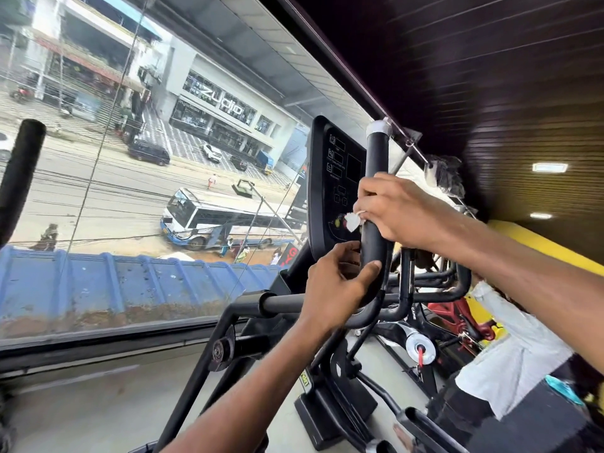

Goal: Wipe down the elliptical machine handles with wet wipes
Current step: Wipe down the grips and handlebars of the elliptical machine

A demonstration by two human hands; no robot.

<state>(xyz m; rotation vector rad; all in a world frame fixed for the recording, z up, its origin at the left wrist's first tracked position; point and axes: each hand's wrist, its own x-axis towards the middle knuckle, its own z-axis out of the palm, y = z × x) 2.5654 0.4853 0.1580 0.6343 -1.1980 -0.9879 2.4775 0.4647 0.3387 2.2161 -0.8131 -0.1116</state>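
Right hand [397, 207]: its fingers [367, 191] curl tightly round the upright black handle [373, 238], pinning a wet wipe [353, 221] against it.
Wet wipe: white and crumpled, a corner sticks out at 9 o'clock of the right hand, touching the grip.
Left hand [331, 291]: at 7 o'clock from the right hand, lower on the same handle; the thumb lies across the front of the grip and the fingers wrap round its far side.
Handle: a bare stretch shows between the two hands; a white cap sits at its 12 o'clock end.
Console [333, 178]: dark panel just beside the handle, at its 9 o'clock.
Second handle [19, 178]: at the view's 9 o'clock edge, well apart from both hands.
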